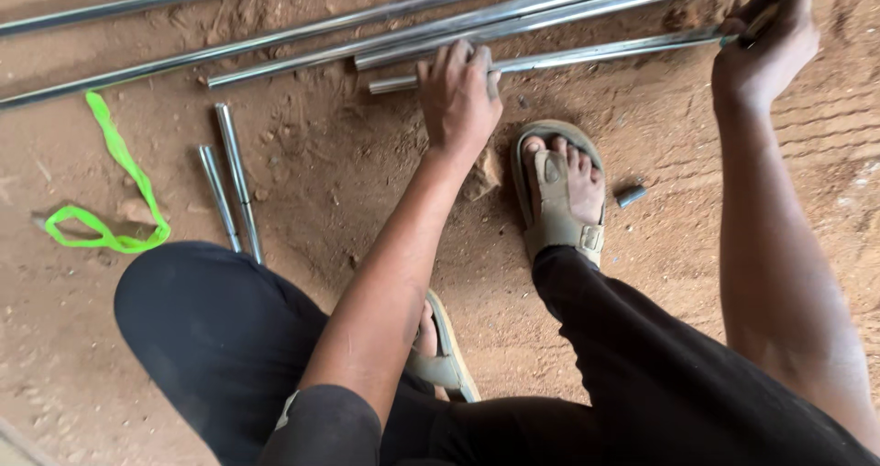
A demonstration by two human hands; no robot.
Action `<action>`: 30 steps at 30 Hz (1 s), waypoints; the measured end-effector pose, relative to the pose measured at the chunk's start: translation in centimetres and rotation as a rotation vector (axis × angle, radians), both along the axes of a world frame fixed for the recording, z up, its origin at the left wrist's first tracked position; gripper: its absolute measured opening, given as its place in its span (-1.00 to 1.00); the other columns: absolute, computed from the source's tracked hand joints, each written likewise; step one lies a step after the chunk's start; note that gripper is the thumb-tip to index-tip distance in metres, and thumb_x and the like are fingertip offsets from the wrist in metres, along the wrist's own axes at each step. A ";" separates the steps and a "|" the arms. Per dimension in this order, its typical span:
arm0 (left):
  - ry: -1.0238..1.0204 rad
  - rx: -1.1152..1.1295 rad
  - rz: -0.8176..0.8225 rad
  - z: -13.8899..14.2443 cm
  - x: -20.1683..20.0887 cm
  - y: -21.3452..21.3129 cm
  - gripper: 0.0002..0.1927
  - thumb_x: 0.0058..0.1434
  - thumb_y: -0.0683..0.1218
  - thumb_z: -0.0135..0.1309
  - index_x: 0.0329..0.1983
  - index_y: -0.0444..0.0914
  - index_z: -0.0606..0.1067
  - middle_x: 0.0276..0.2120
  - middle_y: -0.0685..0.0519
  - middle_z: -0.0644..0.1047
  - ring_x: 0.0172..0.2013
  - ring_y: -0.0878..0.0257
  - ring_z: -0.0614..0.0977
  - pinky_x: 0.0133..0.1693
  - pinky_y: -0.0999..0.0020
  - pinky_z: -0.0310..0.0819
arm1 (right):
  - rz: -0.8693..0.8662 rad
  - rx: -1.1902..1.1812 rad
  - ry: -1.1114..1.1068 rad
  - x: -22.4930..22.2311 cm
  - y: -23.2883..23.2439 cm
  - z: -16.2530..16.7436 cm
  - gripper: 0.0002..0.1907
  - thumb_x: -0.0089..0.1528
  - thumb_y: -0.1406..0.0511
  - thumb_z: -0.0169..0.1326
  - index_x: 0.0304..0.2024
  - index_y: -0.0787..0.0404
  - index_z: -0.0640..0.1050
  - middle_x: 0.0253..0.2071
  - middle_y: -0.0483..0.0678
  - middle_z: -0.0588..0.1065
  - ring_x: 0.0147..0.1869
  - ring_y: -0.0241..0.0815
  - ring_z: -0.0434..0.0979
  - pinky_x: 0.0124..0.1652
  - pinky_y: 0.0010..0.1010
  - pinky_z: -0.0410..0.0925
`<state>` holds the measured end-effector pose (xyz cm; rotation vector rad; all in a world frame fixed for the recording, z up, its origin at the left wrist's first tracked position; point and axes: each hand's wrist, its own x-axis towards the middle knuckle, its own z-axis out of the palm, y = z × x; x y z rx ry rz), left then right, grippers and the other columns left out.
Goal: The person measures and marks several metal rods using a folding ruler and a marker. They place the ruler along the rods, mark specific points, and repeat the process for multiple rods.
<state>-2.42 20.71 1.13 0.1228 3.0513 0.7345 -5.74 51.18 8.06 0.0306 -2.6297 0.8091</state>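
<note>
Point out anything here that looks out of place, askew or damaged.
Little stands out. A bright green strap lies loose and twisted on the dirt ground, left of two short metal tubes. A small dark tube offcut sits alone by the sandalled foot. The long tubes look undamaged.

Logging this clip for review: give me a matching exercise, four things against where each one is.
Things:
1. left hand
2. right hand
3. green strap
4. two short metal tubes

Places:
A. looped on the dirt at far left
B. side by side next to the dark-trousered knee
C. pressing down on a long metal tube
D. at that tube's far right end, gripping a small tool

Pairs: 1-C, 2-D, 3-A, 4-B
</note>
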 end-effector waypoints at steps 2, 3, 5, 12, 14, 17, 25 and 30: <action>0.010 0.003 0.003 0.0 0.3 -0.5 -0.78 0.10 -0.15 0.31 -0.21 -0.28 0.57 -0.26 0.01 0.52 -0.15 0.13 0.50 -0.09 0.12 0.35 | -0.028 0.022 -0.054 -0.2 -0.7 -0.1 -0.60 0.12 0.71 0.01 -0.12 0.22 0.46 -0.26 -0.09 0.61 -0.18 -0.23 0.69 -0.22 -0.39 0.55; 0.019 0.014 0.001 0.0 0.2 -0.7 -0.75 0.09 -0.16 0.32 -0.18 -0.29 0.57 -0.24 -0.01 0.52 -0.12 0.12 0.50 -0.07 0.12 0.36 | -0.046 0.042 -0.076 -0.4 -0.6 -0.1 -0.63 0.15 0.70 0.04 -0.14 0.20 0.47 -0.28 -0.09 0.62 -0.18 -0.23 0.70 -0.24 -0.38 0.54; 0.085 -0.062 0.008 -0.2 -0.1 -1.0 -0.70 -0.02 -0.18 0.32 -0.19 -0.28 0.58 -0.19 -0.04 0.53 -0.10 0.08 0.50 -0.03 0.07 0.37 | -0.051 0.060 -0.101 -0.4 -0.8 -0.3 -0.68 0.20 0.67 0.08 -0.17 0.20 0.44 -0.25 -0.10 0.62 -0.21 -0.26 0.69 -0.26 -0.40 0.54; 0.007 -0.089 -0.045 -0.4 -0.6 -1.2 -0.66 -0.06 -0.23 0.32 -0.16 -0.30 0.60 -0.24 -0.04 0.50 -0.15 0.09 0.49 -0.08 0.11 0.38 | -0.056 0.075 -0.066 0.1 -1.6 -0.1 -0.68 0.19 0.67 0.05 -0.17 0.22 0.43 -0.26 -0.11 0.64 -0.20 -0.26 0.73 -0.23 -0.41 0.58; -0.006 -0.092 -0.050 -0.3 -0.6 -1.3 -0.67 -0.03 -0.24 0.32 -0.15 -0.28 0.61 -0.25 -0.02 0.49 -0.15 0.11 0.48 -0.08 0.15 0.38 | -0.047 0.057 -0.095 0.4 -1.6 0.2 -0.67 0.17 0.68 0.01 -0.15 0.23 0.42 -0.24 -0.11 0.64 -0.18 -0.26 0.73 -0.20 -0.41 0.59; -0.031 -0.095 -0.045 -0.3 -0.7 -1.5 -0.69 -0.05 -0.24 0.33 -0.19 -0.29 0.61 -0.27 0.00 0.49 -0.17 0.13 0.48 -0.11 0.17 0.37 | -0.052 0.077 -0.106 0.6 -1.4 0.3 -0.69 0.18 0.66 0.08 -0.16 0.24 0.41 -0.25 -0.08 0.62 -0.20 -0.22 0.70 -0.24 -0.35 0.55; 0.111 0.098 -0.086 -0.8 -0.6 -1.9 -0.82 0.05 -0.22 0.32 -0.36 -0.24 0.52 -0.31 0.07 0.46 -0.23 0.20 0.50 -0.12 0.22 0.37 | -0.093 0.236 -0.112 0.2 -1.3 -0.3 -0.70 0.22 0.63 0.07 -0.16 0.17 0.45 -0.31 -0.14 0.60 -0.31 -0.35 0.66 -0.38 -0.47 0.54; 0.067 0.066 -0.100 -0.5 -1.0 -1.6 -0.84 0.02 -0.27 0.29 -0.35 -0.27 0.55 -0.42 0.06 0.45 -0.33 0.19 0.48 -0.26 0.22 0.33 | -0.158 0.344 0.179 1.0 -2.4 -0.2 -0.76 0.27 0.46 0.27 -0.13 0.11 0.48 -0.32 -0.19 0.58 -0.30 -0.31 0.57 -0.37 -0.47 0.47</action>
